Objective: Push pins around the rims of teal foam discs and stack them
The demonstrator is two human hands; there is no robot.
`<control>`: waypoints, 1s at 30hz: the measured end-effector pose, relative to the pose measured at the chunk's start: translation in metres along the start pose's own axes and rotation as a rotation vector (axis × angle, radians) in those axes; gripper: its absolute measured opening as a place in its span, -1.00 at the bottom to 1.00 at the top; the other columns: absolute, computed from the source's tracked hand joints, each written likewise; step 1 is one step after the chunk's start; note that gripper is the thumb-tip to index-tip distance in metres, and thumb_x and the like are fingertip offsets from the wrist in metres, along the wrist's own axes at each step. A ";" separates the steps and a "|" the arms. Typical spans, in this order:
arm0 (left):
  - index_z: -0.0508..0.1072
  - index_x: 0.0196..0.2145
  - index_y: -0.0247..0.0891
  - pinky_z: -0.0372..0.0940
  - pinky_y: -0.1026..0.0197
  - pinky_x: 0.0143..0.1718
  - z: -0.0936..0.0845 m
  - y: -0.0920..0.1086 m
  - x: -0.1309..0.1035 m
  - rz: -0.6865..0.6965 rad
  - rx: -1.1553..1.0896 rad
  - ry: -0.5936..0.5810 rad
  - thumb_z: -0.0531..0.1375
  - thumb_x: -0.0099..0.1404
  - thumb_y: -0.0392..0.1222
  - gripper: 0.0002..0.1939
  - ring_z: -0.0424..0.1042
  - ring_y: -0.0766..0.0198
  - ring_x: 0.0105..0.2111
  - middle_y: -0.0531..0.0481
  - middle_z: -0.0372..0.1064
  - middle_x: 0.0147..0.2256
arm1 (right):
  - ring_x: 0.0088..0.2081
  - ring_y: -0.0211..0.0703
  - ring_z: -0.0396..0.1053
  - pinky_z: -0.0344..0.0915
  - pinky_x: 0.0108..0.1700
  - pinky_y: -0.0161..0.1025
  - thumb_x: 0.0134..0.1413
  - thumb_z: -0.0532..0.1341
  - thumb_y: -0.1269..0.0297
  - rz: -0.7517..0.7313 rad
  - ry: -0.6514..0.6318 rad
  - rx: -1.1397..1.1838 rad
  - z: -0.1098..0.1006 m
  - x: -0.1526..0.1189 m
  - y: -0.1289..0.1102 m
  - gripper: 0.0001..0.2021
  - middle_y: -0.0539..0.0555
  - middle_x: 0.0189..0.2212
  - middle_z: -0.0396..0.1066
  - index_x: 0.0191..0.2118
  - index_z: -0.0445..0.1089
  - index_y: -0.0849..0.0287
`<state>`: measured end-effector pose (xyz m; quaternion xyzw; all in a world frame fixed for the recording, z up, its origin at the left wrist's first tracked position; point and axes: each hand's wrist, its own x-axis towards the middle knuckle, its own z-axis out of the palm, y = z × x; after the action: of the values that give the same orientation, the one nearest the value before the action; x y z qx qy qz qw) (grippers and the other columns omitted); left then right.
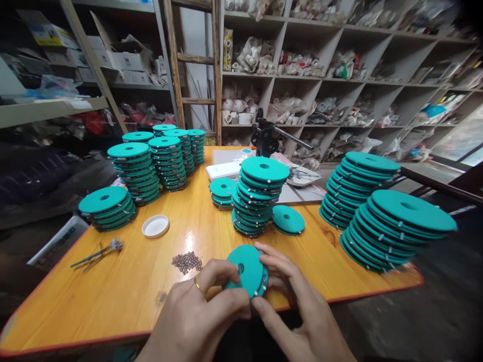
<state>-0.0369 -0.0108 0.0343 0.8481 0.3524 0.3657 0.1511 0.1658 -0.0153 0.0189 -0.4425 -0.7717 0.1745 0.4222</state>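
A teal foam line spool with a hole in its middle is held tilted over the near table edge. My left hand, with a ring on one finger, grips its left side, thumb and fingertips bent against its face and lower rim. Around the right rim curl the fingers of my right hand, its thumb low by a small white bead. Small dark fittings show in the spool's groove. Just left of it lies a pile of small dark metal beads. What my fingertips pinch besides the spool is hidden.
Stacked teal spools stand ahead, more stacks at right and others at left. A white lid and a bundle of thin wire pieces lie left. A black metal device stands behind, before shelves.
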 end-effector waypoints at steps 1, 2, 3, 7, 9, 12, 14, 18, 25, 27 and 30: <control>0.41 -0.24 -0.15 0.35 0.35 -0.43 -0.001 -0.001 0.002 -0.014 -0.021 -0.008 0.06 0.42 -0.31 -0.84 0.45 0.36 -0.41 -0.04 0.28 -0.18 | 0.15 -0.18 0.32 0.39 0.07 -0.33 0.22 0.16 0.38 -0.047 -0.001 -0.014 -0.001 0.004 -0.002 -0.55 0.17 0.21 0.20 0.19 0.12 0.07; 0.41 -0.24 -0.15 0.33 0.37 -0.43 -0.002 -0.001 0.004 -0.030 -0.047 -0.012 0.06 0.41 -0.34 -0.83 0.44 0.39 -0.42 -0.03 0.27 -0.18 | 0.17 -0.17 0.29 0.36 0.10 -0.33 0.21 0.17 0.41 -0.096 0.002 -0.028 -0.002 0.009 -0.003 -0.58 0.17 0.20 0.20 0.16 0.17 0.09; 0.41 -0.24 -0.15 0.32 0.38 -0.42 -0.002 -0.002 0.006 -0.045 -0.075 -0.014 0.06 0.40 -0.38 -0.82 0.42 0.41 -0.42 -0.01 0.26 -0.19 | 0.17 -0.17 0.29 0.34 0.12 -0.34 0.21 0.17 0.45 -0.148 0.005 -0.033 -0.004 0.013 -0.005 -0.61 0.18 0.18 0.23 0.14 0.21 0.11; 0.36 -0.25 -0.16 0.29 0.37 -0.28 -0.002 -0.003 0.011 -0.050 -0.187 0.038 0.04 0.39 -0.46 -0.78 0.40 0.39 -0.29 0.03 0.25 -0.20 | 0.03 -0.26 0.41 0.38 0.04 -0.42 0.17 0.09 0.64 -0.322 -0.016 0.028 -0.013 0.027 -0.010 -0.62 0.17 -0.01 0.37 0.05 0.33 0.18; 0.33 -0.25 -0.17 0.26 0.39 -0.26 -0.001 -0.003 0.012 -0.042 -0.220 0.073 0.03 0.40 -0.46 -0.78 0.37 0.40 -0.28 0.05 0.24 -0.23 | -0.05 -0.28 0.45 0.40 -0.03 -0.45 0.20 0.08 0.62 -0.374 -0.051 -0.013 -0.019 0.034 -0.012 -0.66 0.16 -0.09 0.42 0.02 0.37 0.20; 0.32 -0.27 -0.16 0.23 0.41 -0.27 0.001 -0.003 0.010 -0.063 -0.225 0.109 0.04 0.39 -0.47 -0.78 0.34 0.43 -0.30 0.08 0.22 -0.26 | -0.16 -0.28 0.50 0.43 -0.16 -0.47 0.34 0.01 0.46 -0.456 -0.105 -0.163 -0.029 0.043 -0.015 -0.74 0.14 -0.19 0.49 -0.05 0.43 0.22; 0.32 -0.27 -0.15 0.22 0.41 -0.26 0.001 -0.003 0.010 -0.086 -0.228 0.127 0.04 0.39 -0.47 -0.78 0.33 0.42 -0.29 0.10 0.21 -0.28 | -0.19 -0.25 0.51 0.43 -0.23 -0.43 0.41 -0.07 0.36 -0.515 -0.147 -0.258 -0.035 0.048 -0.017 -0.67 0.14 -0.20 0.51 -0.08 0.45 0.23; 0.31 -0.26 -0.13 0.22 0.41 -0.27 0.004 -0.003 0.011 -0.132 -0.267 0.157 0.04 0.39 -0.47 -0.77 0.31 0.40 -0.28 0.10 0.20 -0.29 | -0.25 -0.18 0.52 0.43 -0.29 -0.32 0.43 -0.16 0.35 -0.602 -0.192 -0.361 -0.039 0.056 -0.018 -0.58 0.15 -0.21 0.53 -0.07 0.46 0.23; 0.25 -0.31 -0.15 0.19 0.38 -0.31 0.007 -0.005 0.011 -0.192 -0.326 0.219 0.01 0.41 -0.44 -0.79 0.27 0.39 -0.34 0.12 0.17 -0.35 | -0.35 -0.17 0.52 0.43 -0.34 -0.32 0.38 -0.11 0.44 -0.713 -0.160 -0.432 -0.033 0.065 -0.025 -0.59 0.17 -0.35 0.54 -0.25 0.50 0.28; 0.24 -0.31 -0.15 0.19 0.38 -0.33 0.008 -0.005 0.009 -0.198 -0.338 0.235 0.01 0.42 -0.42 -0.80 0.27 0.39 -0.35 0.12 0.17 -0.37 | -0.38 -0.16 0.51 0.42 -0.36 -0.30 0.38 -0.09 0.45 -0.727 -0.060 -0.433 -0.029 0.064 -0.026 -0.61 0.17 -0.37 0.55 -0.26 0.49 0.32; 0.23 -0.30 -0.15 0.19 0.37 -0.33 0.009 -0.005 0.007 -0.204 -0.345 0.244 0.00 0.43 -0.41 -0.80 0.26 0.39 -0.36 0.12 0.18 -0.37 | -0.37 -0.17 0.53 0.40 -0.37 -0.30 0.40 -0.08 0.41 -0.698 0.033 -0.392 -0.023 0.061 -0.026 -0.64 0.14 -0.34 0.56 -0.25 0.45 0.32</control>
<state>-0.0295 -0.0023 0.0286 0.7193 0.3842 0.5031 0.2863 0.1548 0.0191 0.0790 -0.2287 -0.8873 -0.1370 0.3763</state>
